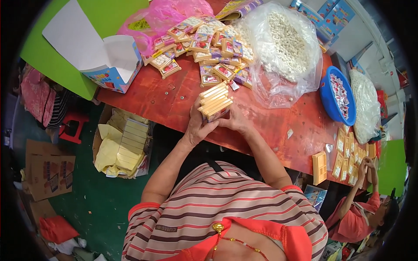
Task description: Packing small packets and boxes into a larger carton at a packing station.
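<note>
My left hand (195,127) and my right hand (237,121) are closed around the two sides of a stack of small yellow plastic tray packs (216,103). The packs stand on edge, side by side, over the near edge of the red table (174,111). Their printed faces are mostly hidden, and the tops are slightly uneven. Just beyond the stack lies a loose heap of similar tray packs (211,42), filled with white pieces and wrapped in purple and red printed bands. A small sachet (234,85) rests between the heap and my hands.
An open blue carton (109,80) with white flaps stands at the left. To the right are a clear bag of white pieces (289,48) and a blue basin (329,108) of sachets. A co-worker's hands (365,167) work beside more trays. A carton of yellow paper (122,143) sits below.
</note>
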Demonstrator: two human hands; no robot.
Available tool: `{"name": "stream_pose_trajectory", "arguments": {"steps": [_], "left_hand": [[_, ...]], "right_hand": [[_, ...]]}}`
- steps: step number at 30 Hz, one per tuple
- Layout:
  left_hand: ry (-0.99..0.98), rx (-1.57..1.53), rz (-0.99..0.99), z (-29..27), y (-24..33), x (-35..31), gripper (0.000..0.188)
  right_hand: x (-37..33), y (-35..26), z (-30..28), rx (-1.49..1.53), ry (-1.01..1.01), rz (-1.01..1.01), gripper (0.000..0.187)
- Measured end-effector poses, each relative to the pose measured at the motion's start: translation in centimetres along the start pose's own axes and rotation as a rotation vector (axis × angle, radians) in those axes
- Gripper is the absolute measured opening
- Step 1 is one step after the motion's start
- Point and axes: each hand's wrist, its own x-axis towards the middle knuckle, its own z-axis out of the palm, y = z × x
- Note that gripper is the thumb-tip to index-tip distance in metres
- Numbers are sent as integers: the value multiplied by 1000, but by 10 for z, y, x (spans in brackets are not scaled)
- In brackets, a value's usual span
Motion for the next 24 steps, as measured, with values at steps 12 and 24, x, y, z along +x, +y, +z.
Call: {"name": "stream_pose_trajectory", "arguments": {"steps": [12,24], "left_hand": [[-40,-180,-107,-15,16,5,90],[499,1967,-4,-262,162,65,59]], "right_hand": [[1,-8,20,353,172,146,71],[46,-57,12,755,45,246,68]]}}
